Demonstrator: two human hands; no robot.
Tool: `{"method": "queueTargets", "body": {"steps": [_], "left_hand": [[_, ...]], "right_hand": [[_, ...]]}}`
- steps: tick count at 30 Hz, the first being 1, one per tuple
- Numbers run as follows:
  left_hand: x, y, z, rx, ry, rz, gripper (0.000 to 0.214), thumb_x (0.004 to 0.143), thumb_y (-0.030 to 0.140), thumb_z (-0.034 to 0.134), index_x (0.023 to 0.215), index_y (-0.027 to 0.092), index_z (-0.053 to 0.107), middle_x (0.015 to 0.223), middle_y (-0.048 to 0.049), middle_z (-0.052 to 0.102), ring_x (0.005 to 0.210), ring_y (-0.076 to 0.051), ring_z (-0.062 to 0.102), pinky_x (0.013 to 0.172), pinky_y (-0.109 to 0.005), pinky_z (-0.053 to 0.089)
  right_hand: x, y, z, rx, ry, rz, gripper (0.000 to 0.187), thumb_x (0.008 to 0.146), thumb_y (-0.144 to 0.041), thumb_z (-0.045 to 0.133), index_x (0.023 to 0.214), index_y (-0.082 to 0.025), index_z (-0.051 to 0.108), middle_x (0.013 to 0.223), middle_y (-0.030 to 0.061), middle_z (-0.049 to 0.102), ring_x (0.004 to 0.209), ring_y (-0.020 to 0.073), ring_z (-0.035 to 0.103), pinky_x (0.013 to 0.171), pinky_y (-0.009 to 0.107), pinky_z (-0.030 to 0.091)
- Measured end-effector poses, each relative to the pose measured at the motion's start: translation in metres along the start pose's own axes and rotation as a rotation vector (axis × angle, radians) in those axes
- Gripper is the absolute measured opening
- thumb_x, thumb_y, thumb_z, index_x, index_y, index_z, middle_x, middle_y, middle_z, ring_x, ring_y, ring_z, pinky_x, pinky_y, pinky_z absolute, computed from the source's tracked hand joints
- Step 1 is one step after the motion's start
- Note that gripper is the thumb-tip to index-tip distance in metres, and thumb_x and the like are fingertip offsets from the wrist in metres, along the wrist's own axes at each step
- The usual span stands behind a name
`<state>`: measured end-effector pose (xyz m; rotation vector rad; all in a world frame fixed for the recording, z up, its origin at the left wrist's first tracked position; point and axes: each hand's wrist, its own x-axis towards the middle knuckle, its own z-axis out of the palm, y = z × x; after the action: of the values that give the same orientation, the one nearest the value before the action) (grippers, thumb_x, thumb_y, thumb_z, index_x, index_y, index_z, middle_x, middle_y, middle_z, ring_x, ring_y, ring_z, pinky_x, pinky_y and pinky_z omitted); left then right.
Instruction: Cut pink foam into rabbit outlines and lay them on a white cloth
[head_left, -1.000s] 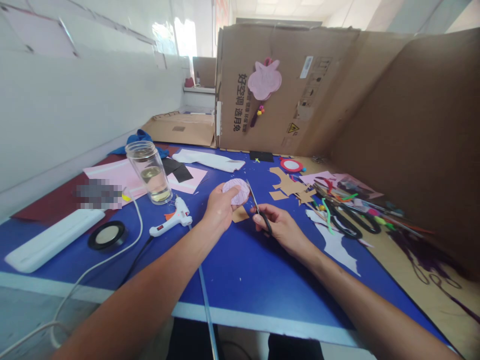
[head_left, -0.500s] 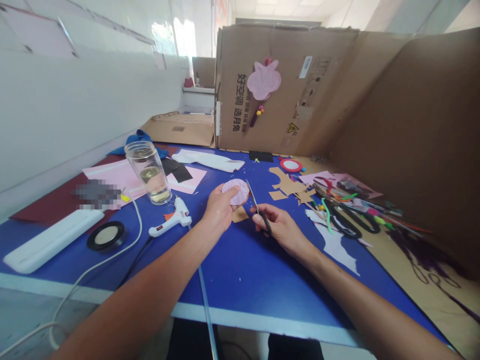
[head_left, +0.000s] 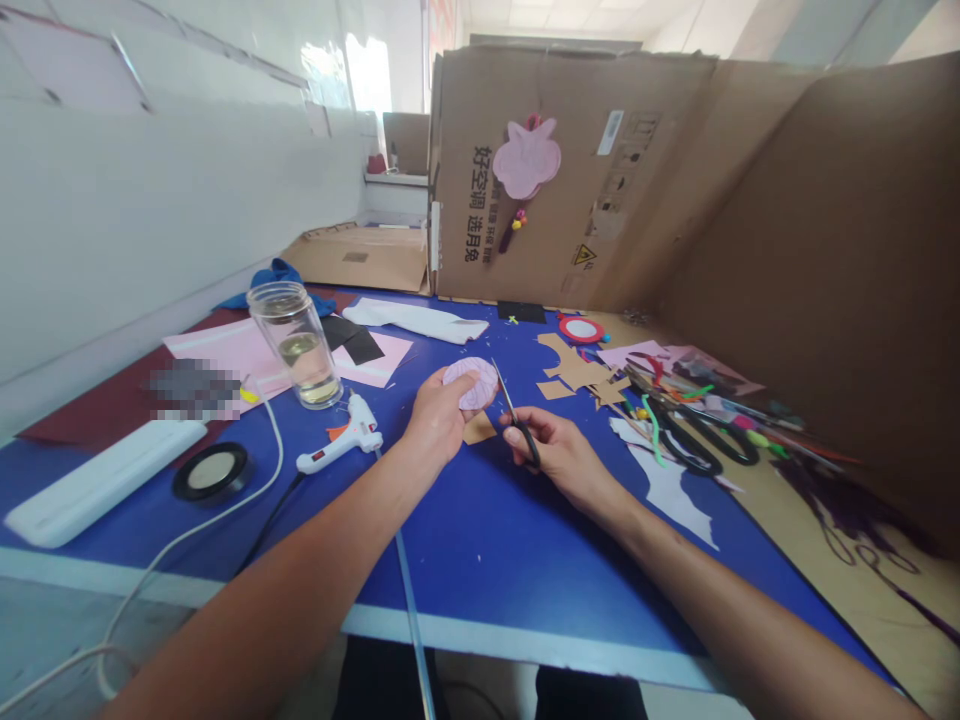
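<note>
Pinched between the thumb and fingers of my left hand (head_left: 444, 412) is a round pale-pink patterned disc (head_left: 472, 384), its flat face turned up. My right hand (head_left: 556, 450) is closed round the black handles of a pair of scissors (head_left: 505, 388). The blades point up and away, beside the disc's right edge; I cannot tell whether they touch it. A small tan cardboard piece (head_left: 478, 430) lies on the blue table just under the disc. To the left of my left hand rests a white hot glue gun (head_left: 346, 440) with an orange part.
On the left are a glass jar of liquid (head_left: 306, 360), black tape (head_left: 213, 472), a white power strip (head_left: 105, 485) and cables. Cardboard scraps (head_left: 577, 372), more scissors (head_left: 686, 440) and white paper (head_left: 671, 495) lie right. A large cardboard box (head_left: 585, 180) stands behind, with a pink ornament (head_left: 527, 162).
Almost nothing differs. Both hands keep their hold on the disc and the scissors, and the view has shifted very slightly.
</note>
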<state>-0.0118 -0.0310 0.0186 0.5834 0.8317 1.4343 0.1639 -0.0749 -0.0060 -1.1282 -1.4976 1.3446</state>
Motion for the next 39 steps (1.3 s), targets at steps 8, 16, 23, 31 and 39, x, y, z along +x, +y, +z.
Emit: {"method": "queueTargets", "body": {"steps": [8, 16, 23, 31, 39], "left_hand": [[0.0008, 0.0019, 0.0006, 0.008, -0.009, -0.003, 0.015, 0.082, 0.007, 0.075, 0.095, 0.012, 0.073, 0.087, -0.011, 0.08, 0.074, -0.021, 0.078, 0.075, -0.032, 0.063], [0.0025, 0.0018, -0.0005, 0.026, -0.003, 0.003, 0.013, 0.081, 0.006, 0.076, 0.092, 0.012, 0.073, 0.086, -0.0101, 0.078, 0.072, -0.019, 0.075, 0.075, -0.032, 0.062], [0.0022, 0.003, 0.0011, 0.023, 0.009, -0.008, 0.017, 0.079, 0.005, 0.078, 0.093, 0.013, 0.07, 0.085, -0.0088, 0.078, 0.071, -0.018, 0.075, 0.072, -0.031, 0.063], [0.0015, 0.0046, 0.001, 0.044, -0.011, 0.008, 0.014, 0.08, 0.005, 0.076, 0.091, 0.012, 0.073, 0.086, -0.0105, 0.079, 0.07, -0.019, 0.074, 0.072, -0.033, 0.063], [0.005, 0.0037, -0.0018, 0.056, -0.029, 0.0, 0.016, 0.078, 0.008, 0.079, 0.092, 0.013, 0.074, 0.089, -0.0123, 0.08, 0.073, -0.021, 0.075, 0.078, -0.038, 0.065]], "right_hand": [[-0.0031, -0.0028, -0.0019, -0.038, -0.013, -0.011, 0.061, 0.082, -0.07, 0.081, 0.115, -0.02, 0.07, 0.072, -0.001, 0.066, 0.063, 0.0143, 0.051, 0.062, 0.028, 0.039], [-0.0021, -0.0013, -0.0031, -0.058, -0.021, -0.01, 0.061, 0.082, -0.072, 0.08, 0.114, -0.021, 0.071, 0.072, -0.0005, 0.066, 0.063, 0.0151, 0.051, 0.062, 0.029, 0.039], [-0.0017, -0.0012, -0.0039, -0.027, -0.032, -0.017, 0.06, 0.083, -0.071, 0.081, 0.114, -0.02, 0.07, 0.069, -0.0019, 0.064, 0.061, 0.0143, 0.049, 0.06, 0.028, 0.039], [-0.0013, 0.0018, -0.0052, -0.015, -0.029, -0.008, 0.058, 0.083, -0.069, 0.083, 0.113, -0.021, 0.071, 0.069, -0.0025, 0.062, 0.06, 0.0139, 0.048, 0.059, 0.028, 0.037], [-0.0013, 0.0025, -0.0054, -0.028, -0.026, -0.006, 0.06, 0.081, -0.071, 0.083, 0.111, -0.021, 0.071, 0.068, -0.0025, 0.062, 0.059, 0.0139, 0.048, 0.059, 0.029, 0.037]]}}
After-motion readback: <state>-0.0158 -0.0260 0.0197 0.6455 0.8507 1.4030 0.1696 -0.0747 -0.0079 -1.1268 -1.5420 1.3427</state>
